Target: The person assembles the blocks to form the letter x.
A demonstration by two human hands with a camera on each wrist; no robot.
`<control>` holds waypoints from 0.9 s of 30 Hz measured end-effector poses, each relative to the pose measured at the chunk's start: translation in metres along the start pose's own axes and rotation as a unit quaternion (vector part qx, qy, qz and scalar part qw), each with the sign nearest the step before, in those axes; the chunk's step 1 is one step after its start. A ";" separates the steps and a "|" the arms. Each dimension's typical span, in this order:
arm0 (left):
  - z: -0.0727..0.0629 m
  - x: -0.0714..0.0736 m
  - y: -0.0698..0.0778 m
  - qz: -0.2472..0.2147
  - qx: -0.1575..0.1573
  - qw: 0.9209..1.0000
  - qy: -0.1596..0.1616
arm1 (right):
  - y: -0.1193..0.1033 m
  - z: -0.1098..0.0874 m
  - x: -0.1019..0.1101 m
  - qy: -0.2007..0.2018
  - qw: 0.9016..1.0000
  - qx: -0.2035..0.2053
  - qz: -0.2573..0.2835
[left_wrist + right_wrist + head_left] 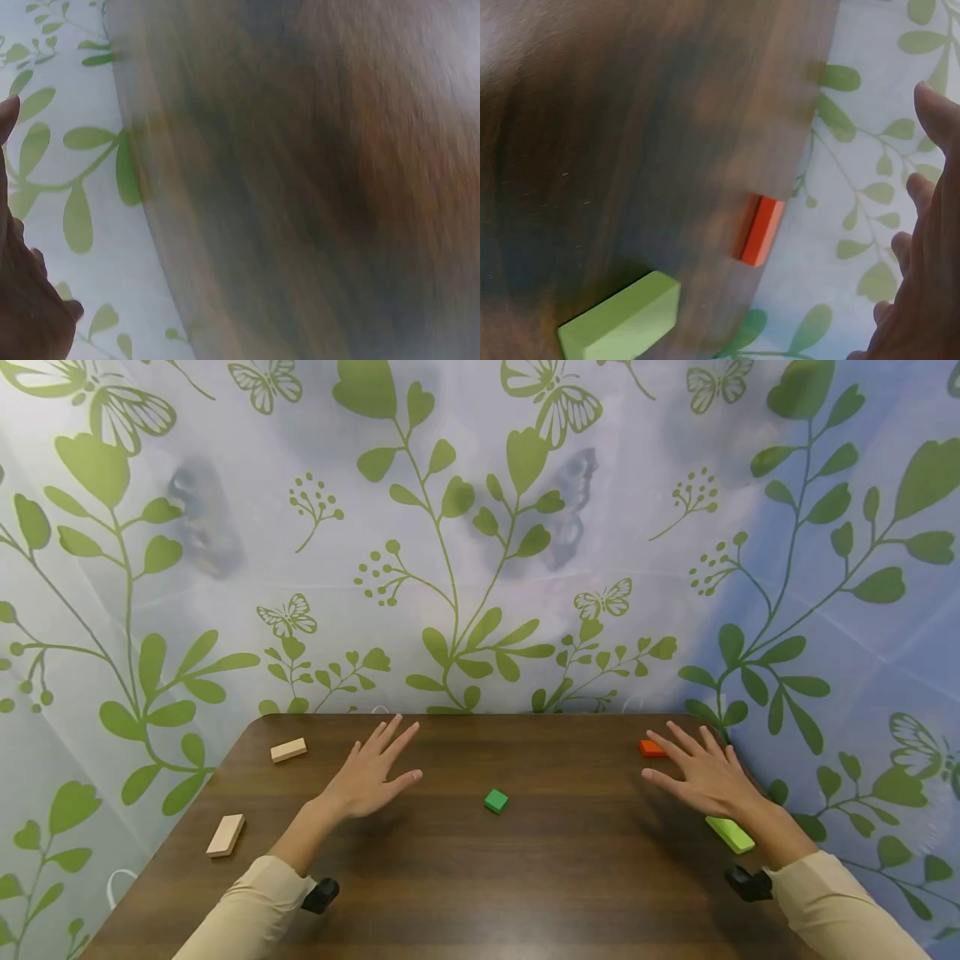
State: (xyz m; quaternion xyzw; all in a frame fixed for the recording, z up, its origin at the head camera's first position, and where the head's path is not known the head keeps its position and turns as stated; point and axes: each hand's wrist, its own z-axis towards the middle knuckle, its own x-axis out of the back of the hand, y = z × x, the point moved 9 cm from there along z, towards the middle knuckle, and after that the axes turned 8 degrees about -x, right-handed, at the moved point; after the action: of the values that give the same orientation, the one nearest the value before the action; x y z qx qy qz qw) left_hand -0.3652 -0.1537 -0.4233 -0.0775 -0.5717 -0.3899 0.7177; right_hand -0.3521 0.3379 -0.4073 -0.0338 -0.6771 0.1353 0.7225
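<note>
My left hand (pixel 367 779) hovers over the left part of the table with its fingers spread, holding nothing. Over the right side, my right hand (pixel 705 777) is spread the same way and holds nothing. Beneath the right hand lie a red block (pixel 651 748), partly hidden by its fingers in the head view, and a lime green block (pixel 730 834) by the wrist. Both the red block (pixel 762 231) and the lime green block (pixel 622 319) show in the right wrist view. Between the hands sits a small green block (pixel 496 802).
Two pale wooden blocks lie at the left, one (pixel 288 750) near the back edge and one (pixel 226 836) nearer the left edge. The dark wooden table (pixel 510 893) meets a leaf-patterned curtain (pixel 465 543) at the back and sides.
</note>
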 end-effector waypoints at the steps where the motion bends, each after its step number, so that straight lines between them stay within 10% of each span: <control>1: 0.002 -0.002 0.004 -0.014 -0.010 1.000 -0.001 | 0.001 0.000 -0.001 0.000 1.000 0.003 0.001; 11: 0.023 -0.029 0.027 -0.149 -0.037 0.988 -0.033 | 0.018 -0.009 -0.008 -0.004 1.000 0.015 0.024; 27: 0.054 -0.086 0.045 -0.325 -0.035 0.940 -0.094 | 0.043 -0.021 -0.014 0.025 0.994 0.043 0.093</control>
State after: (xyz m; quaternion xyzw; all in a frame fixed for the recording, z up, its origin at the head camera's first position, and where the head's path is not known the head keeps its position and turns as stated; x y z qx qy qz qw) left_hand -0.3806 -0.0526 -0.4665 0.0506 -0.6165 -0.6128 0.4918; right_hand -0.3380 0.3792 -0.4327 -0.0688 -0.6464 0.2304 0.7241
